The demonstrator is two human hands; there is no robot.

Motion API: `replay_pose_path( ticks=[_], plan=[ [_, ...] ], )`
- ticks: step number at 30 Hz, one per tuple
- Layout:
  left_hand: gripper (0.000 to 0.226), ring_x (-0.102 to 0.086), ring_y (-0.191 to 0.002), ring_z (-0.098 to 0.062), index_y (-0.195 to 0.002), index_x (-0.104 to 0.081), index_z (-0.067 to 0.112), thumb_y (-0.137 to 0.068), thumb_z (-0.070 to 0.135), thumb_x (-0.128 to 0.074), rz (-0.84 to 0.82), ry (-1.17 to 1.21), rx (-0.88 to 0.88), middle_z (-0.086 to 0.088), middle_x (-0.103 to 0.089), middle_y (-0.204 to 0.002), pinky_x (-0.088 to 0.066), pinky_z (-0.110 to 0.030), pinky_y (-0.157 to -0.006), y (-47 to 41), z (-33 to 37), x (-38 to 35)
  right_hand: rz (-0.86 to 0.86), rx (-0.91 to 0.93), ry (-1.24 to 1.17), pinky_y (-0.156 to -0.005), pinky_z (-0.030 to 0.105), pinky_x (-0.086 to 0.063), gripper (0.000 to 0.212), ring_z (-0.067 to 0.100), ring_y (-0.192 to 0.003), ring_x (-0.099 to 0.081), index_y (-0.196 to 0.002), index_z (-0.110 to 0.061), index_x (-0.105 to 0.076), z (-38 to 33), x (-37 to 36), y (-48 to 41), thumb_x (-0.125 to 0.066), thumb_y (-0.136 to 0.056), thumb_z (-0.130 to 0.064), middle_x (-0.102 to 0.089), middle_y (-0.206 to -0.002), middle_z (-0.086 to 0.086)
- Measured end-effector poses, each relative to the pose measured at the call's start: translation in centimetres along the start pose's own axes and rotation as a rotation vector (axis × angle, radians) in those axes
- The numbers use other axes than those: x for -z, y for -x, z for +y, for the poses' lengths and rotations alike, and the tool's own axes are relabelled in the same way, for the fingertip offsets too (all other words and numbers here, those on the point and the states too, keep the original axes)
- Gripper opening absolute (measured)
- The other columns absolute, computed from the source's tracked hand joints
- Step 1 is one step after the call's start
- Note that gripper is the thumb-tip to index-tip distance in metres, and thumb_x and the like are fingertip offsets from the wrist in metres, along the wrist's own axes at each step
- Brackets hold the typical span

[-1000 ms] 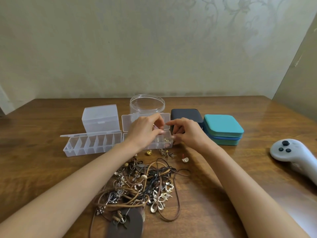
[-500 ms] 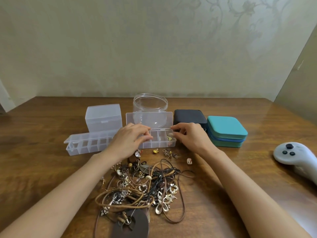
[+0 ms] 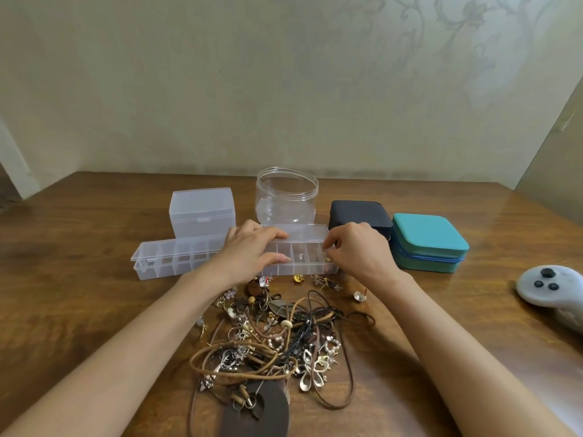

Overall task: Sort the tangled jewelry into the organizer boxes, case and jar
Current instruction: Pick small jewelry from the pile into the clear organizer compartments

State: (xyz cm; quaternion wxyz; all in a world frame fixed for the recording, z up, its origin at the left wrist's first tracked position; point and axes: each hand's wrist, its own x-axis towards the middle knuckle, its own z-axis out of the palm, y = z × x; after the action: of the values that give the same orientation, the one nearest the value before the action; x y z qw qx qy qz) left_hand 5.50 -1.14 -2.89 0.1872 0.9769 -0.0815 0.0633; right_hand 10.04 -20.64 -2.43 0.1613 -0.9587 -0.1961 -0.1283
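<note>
My left hand (image 3: 252,253) rests on the left end of the open organizer box (image 3: 301,269), fingers straight, gripping nothing. My right hand (image 3: 359,253) curls its fingertips over the box's right-end compartment; I cannot tell whether they pinch anything. The tangled jewelry (image 3: 271,342) lies on the table (image 3: 79,310), just in front of the box.

Two bare forearms, no sleeves in view; L hand (image 3: 249,250) & R hand (image 3: 359,250) bare too, nails plain.
</note>
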Motion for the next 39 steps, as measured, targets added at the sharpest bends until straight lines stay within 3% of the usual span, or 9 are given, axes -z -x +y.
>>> replay_pose_path(
  ticks=[8,11,13,16,21,29,32,35,39],
  plan=[
    [0.05,-0.031,-0.131,-0.013,-0.135,-0.046,0.026,-0.089,0.043,-0.053,0.089,-0.058,-0.056,0.004,-0.047,-0.138,-0.023,-0.031,-0.103,0.6,0.1,0.0,0.06,-0.01,-0.059,-0.072,0.033,-0.056,0.007,0.009,-0.079,-0.063,-0.089,-0.024,-0.073,0.2,0.5,-0.1,-0.068,-0.086,-0.026,-0.069,-0.084,-0.007],
    [0.046,-0.038,-0.126,-0.011,-0.13,-0.051,0.024,-0.088,0.04,-0.057,0.176,-0.058,-0.107,0.005,-0.053,-0.132,-0.026,-0.028,-0.101,0.9,0.0,-0.2,0.033,-0.133,-0.55,-0.056,0.02,-0.052,0.004,0.001,-0.059,-0.059,-0.086,-0.017,-0.072,0.4,2.2,0.0,-0.071,-0.084,-0.02,-0.069,-0.077,0.0],
    [0.035,-0.047,-0.115,-0.007,-0.122,-0.058,0.02,-0.089,0.031,-0.06,0.323,0.099,-0.141,0.004,-0.058,-0.122,-0.032,-0.022,-0.098,1.1,0.7,-0.2,-0.064,-0.2,-0.918,-0.049,0.016,-0.048,0.007,0.004,-0.052,-0.056,-0.087,-0.009,-0.072,0.3,3.4,0.5,-0.07,-0.083,-0.015,-0.071,-0.079,0.009],
    [0.022,-0.057,-0.097,0.0,-0.111,-0.062,0.014,-0.088,0.016,-0.063,0.432,0.44,-0.129,0.007,-0.064,-0.107,-0.045,-0.01,-0.085,1.1,3.0,-0.2,-0.139,-0.188,-1.066,-0.051,0.017,-0.049,0.009,0.007,-0.055,-0.058,-0.087,-0.005,-0.071,0.0,3.4,0.8,-0.069,-0.083,-0.013,-0.07,-0.072,0.006],
    [0.025,-0.056,-0.103,-0.009,-0.112,-0.06,0.012,-0.088,0.008,-0.062,0.35,0.315,-0.075,0.001,-0.061,-0.113,-0.045,-0.016,-0.087,0.7,3.2,-1.7,0.026,-0.072,-0.689,-0.055,0.013,-0.049,0.005,-0.001,-0.055,-0.057,-0.084,-0.015,-0.072,-0.1,2.5,0.5,-0.07,-0.083,-0.011,-0.069,-0.075,-0.001],
    [0.016,-0.059,-0.09,-0.009,-0.1,-0.064,0.014,-0.086,0.008,-0.065,0.287,0.236,-0.055,0.003,-0.062,-0.101,-0.049,-0.023,-0.081,0.7,2.0,-1.4,0.029,0.203,0.033,-0.065,0.024,-0.035,0.01,0.007,-0.083,-0.045,-0.093,-0.03,-0.074,-1.7,0.7,0.4,-0.066,-0.088,-0.028,-0.046,-0.087,-0.013],
    [0.015,-0.059,-0.09,-0.008,-0.1,-0.065,0.014,-0.086,0.008,-0.064,0.276,0.223,-0.061,0.003,-0.063,-0.102,-0.049,-0.023,-0.083,0.7,2.1,-1.4,0.004,0.183,0.144,-0.066,0.025,-0.038,0.011,0.015,-0.09,-0.055,-0.096,-0.029,-0.073,-2.3,0.3,0.0,-0.065,-0.089,-0.029,-0.047,-0.089,-0.009],
    [0.015,-0.059,-0.09,-0.008,-0.1,-0.065,0.013,-0.086,0.008,-0.064,0.275,0.229,-0.066,0.003,-0.063,-0.102,-0.049,-0.024,-0.083,0.7,2.1,-1.3,0.001,0.156,0.184,-0.065,0.027,-0.04,0.011,0.021,-0.09,-0.061,-0.094,-0.025,-0.074,-3.0,-0.2,-0.7,-0.064,-0.088,-0.023,-0.064,-0.097,-0.003],
    [0.014,-0.059,-0.09,-0.008,-0.1,-0.065,0.013,-0.087,0.009,-0.064,0.29,0.233,-0.081,0.002,-0.064,-0.102,-0.05,-0.022,-0.082,1.0,2.0,-1.5,-0.001,0.103,0.139,-0.068,0.029,-0.05,0.009,0.016,-0.083,-0.063,-0.087,-0.024,-0.075,-2.7,0.0,-1.1,-0.066,-0.086,-0.023,-0.07,-0.089,-0.004]
  ],
)
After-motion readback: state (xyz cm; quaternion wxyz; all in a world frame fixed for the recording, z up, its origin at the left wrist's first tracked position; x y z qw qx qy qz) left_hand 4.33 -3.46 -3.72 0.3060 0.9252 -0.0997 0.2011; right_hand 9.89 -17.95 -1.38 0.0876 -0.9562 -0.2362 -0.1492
